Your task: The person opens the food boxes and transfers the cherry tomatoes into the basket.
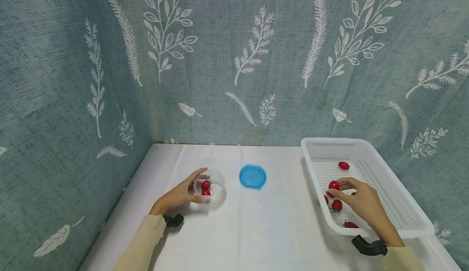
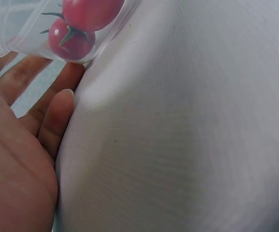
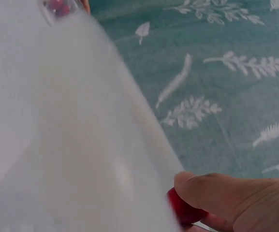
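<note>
My left hand point(image 1: 180, 194) holds a small clear plastic cup point(image 1: 219, 180) on the white table, thumb on its near side and fingers around the far side. Two red cherry tomatoes point(image 1: 206, 185) with green stems lie inside; the left wrist view shows them through the cup wall point(image 2: 30, 36). Over the left part of a white perforated basket point(image 1: 390, 199), my right hand point(image 1: 360, 201) pinches a cherry tomato point(image 3: 185, 209) between thumb and fingers. Several more tomatoes lie in the basket, one of them point(image 1: 337, 205) just below the hand and another point(image 1: 343, 165) farther back.
A blue lid point(image 1: 253, 177) lies flat on the white table point(image 1: 271, 222), right of the cup. Grey-green cloth point(image 1: 220, 100) with white leaf prints hangs behind the table and along its left side. The basket's raised rim point(image 1: 311, 181) stands between the lid and the tomatoes.
</note>
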Motion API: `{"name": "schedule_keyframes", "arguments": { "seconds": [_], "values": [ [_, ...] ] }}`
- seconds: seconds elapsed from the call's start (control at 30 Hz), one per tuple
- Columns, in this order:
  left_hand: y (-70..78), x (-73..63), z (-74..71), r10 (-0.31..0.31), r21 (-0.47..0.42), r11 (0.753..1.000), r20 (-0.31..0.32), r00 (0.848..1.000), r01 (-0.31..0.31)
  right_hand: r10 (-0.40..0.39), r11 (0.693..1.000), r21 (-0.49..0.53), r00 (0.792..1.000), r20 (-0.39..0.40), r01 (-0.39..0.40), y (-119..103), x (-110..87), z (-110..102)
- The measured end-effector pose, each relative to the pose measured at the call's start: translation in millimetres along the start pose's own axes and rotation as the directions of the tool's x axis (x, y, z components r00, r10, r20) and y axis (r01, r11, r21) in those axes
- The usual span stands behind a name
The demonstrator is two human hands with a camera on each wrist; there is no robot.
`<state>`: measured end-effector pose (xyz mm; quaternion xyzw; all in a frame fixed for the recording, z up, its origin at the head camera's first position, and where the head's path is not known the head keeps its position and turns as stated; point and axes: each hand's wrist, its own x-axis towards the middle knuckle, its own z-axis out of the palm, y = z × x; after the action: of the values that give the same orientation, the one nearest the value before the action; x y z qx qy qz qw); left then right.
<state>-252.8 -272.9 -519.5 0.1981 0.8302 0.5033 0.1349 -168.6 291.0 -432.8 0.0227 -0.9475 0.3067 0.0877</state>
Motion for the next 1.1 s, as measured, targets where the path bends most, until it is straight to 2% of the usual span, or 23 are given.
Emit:
{"name": "schedule_keyframes", "arguments": {
  "seconds": [0.4, 0.63, 0.77, 0.97, 1.1],
  "values": [
    [2.2, -3.6, 0.1, -0.006, -0.033, 0.999, 0.004, 1.0, 0.006, 0.075, 0.991, -0.119, 0.996, 0.051, -0.069, 27, -7.4, -29],
    [3.9, -3.5, -0.2, -0.006, -0.03, 1.0, 0.01, 1.0, 0.006, 0.18, 0.982, -0.079, 0.977, 0.115, -0.172, 39, -8.4, -37],
    [5.6, -4.9, -0.7, -0.021, -0.032, 0.999, 0.01, 1.0, 0.021, 0.193, 0.98, -0.077, 0.972, 0.131, -0.184, 44, -9.0, -38],
    [5.7, -4.1, -0.3, -0.031, -0.037, 0.999, 0.018, 0.999, 0.031, 0.189, 0.979, -0.095, 0.979, 0.077, -0.181, 44, -10.0, -40],
    [6.9, -3.2, 0.3, -0.028, -0.018, 0.999, 0.02, 0.999, 0.029, 0.16, 0.985, -0.069, 0.986, 0.046, -0.156, 39, -9.7, -38]
  ]
}}
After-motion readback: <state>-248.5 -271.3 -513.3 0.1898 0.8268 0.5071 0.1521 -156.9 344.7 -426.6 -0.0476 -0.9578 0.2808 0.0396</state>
